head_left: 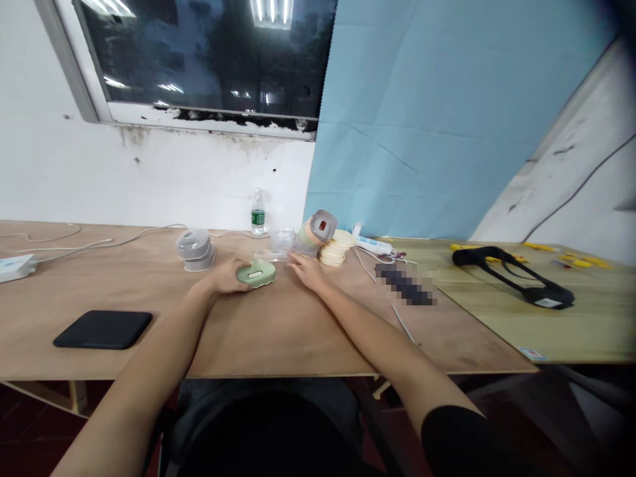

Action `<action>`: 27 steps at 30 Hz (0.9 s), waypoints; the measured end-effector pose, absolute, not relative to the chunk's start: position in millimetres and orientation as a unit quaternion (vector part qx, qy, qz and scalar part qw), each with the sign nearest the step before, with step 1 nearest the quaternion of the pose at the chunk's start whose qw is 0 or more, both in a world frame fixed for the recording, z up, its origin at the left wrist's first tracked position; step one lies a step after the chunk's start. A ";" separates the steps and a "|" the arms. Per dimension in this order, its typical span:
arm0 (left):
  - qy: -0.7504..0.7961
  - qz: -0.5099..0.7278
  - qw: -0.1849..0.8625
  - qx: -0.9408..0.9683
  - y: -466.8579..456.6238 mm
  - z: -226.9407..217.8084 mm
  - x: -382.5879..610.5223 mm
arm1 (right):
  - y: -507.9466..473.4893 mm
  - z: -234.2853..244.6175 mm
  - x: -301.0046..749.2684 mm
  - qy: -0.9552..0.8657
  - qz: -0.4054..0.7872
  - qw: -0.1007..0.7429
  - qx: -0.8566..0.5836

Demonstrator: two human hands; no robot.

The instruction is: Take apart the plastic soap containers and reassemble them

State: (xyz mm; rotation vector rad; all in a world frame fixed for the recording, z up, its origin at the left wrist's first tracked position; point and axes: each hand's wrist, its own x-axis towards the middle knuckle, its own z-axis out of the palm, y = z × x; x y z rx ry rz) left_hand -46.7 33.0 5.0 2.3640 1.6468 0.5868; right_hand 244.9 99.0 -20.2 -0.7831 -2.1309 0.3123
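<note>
My left hand (229,275) rests on the wooden table (278,331) with its fingers curled against the left side of a pale green lid (257,272). To the right of that lid, my right hand (307,270) lies flat on the table, fingers stretched out, holding nothing. Just behind the hands stands a clear plastic container (281,241). A stack of lidded containers, beige and grey (314,233), leans to the right of it, beside a pile of cream round lids (336,249).
A grey stack of round containers (195,249) stands left of the hands. A water bottle (258,213) is at the wall. A black pad (103,329) lies front left, a black strap device (517,278) on the right table, white cables and a power strip (14,266) far left.
</note>
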 end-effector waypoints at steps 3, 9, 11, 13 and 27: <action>0.560 0.185 0.098 0.802 31.5 3.6 -41.4 | 98.7 -13.4 232.0 -0.743 0.240 0.510 -0.362; 0.556 0.171 0.096 0.808 31.8 -0.6 -31.0 | 107.1 11.6 195.0 -0.471 0.565 0.582 -0.347; 0.553 0.171 0.092 0.810 32.5 -2.0 -30.8 | 112.8 17.8 187.3 -0.415 0.590 0.590 -0.363; 0.551 0.170 0.093 0.812 33.0 -2.9 -31.1 | 119.5 20.7 182.1 -0.390 0.579 0.607 -0.380; 0.553 0.164 0.097 0.811 33.6 -4.0 -29.8 | 136.0 32.3 158.6 -0.501 0.349 0.657 -0.444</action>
